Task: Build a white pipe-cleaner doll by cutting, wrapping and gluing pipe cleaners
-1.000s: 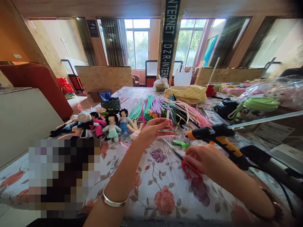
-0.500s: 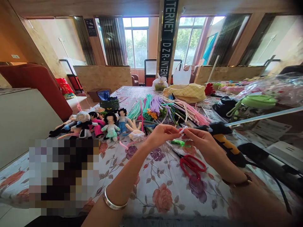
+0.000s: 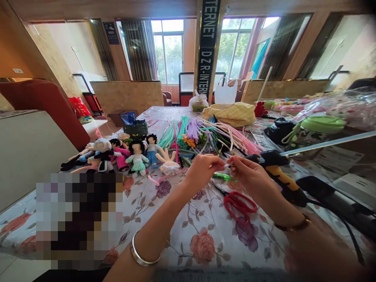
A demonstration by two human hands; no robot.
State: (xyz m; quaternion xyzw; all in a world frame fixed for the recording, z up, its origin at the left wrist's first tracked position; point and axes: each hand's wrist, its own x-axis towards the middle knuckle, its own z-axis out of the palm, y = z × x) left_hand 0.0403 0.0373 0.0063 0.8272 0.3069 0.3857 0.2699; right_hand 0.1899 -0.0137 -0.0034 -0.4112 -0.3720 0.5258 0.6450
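Note:
A short white piece, apparently pipe cleaner, is pinched by the fingertips of both hands above the table. My left hand is closed at its left end. The fingers of my right hand are closed on its other end. Below them lie a shiny green item and red-handled scissors, whose blades point up and left. A black and yellow glue gun with a long clear glue stick is just right of my right hand.
Several small dolls stand and lie at the left. Bundles of coloured pipe cleaners spread behind my hands, with a yellow cloth pouch beyond. At the right are a green-lidded jar and a black cord. A flowered cloth covers the table.
Both hands have shifted slightly, and the fingertips have turned around the white piece, which sits a little lower. The view has tilted slightly. Scissors and glue gun stay in place.

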